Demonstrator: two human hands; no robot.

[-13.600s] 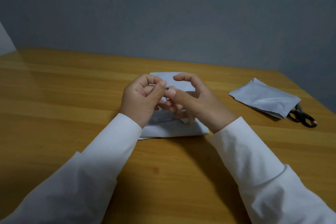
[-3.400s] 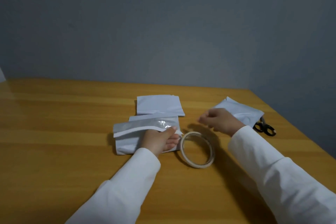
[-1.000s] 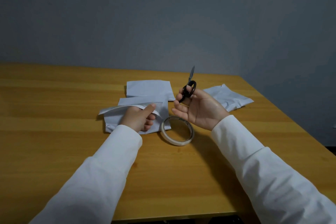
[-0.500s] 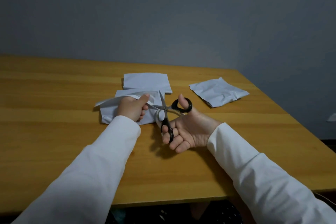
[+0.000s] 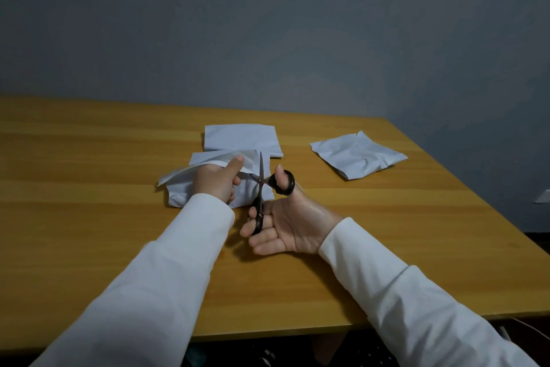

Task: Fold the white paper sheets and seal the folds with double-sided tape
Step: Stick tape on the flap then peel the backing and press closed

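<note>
While we look down through the head camera, our left hand (image 5: 215,183) sits on the folded white sheet (image 5: 208,191) in the middle of the wooden table (image 5: 89,217), with the thumb stretched forward and the other fingers curled, pinching a pale strip (image 5: 193,171) that lifts off the sheet and runs away to the left. We take that strip for the tape or its backing, but we cannot tell which. Our right hand (image 5: 285,217) lies palm up just to the right, gripping the black scissors (image 5: 262,188): the thumb goes through one loop, and the remaining fingers curl loosely round the other handle. The blades point away from us, standing nearly upright in the picture and almost closed, right at the end of the strip beside our left thumb. Whether they touch it we cannot tell.

Behind the sheet we are working on, a second folded white sheet (image 5: 242,140) lies flat, its near edge tucked against the first. Well apart to the right, near the table's far corner, lies a third folded sheet (image 5: 357,155), creased and turned at an angle. Both arms wear white sleeves (image 5: 143,292). A grey wall (image 5: 268,24) stands behind the table. The tape roll itself we cannot make out here
</note>
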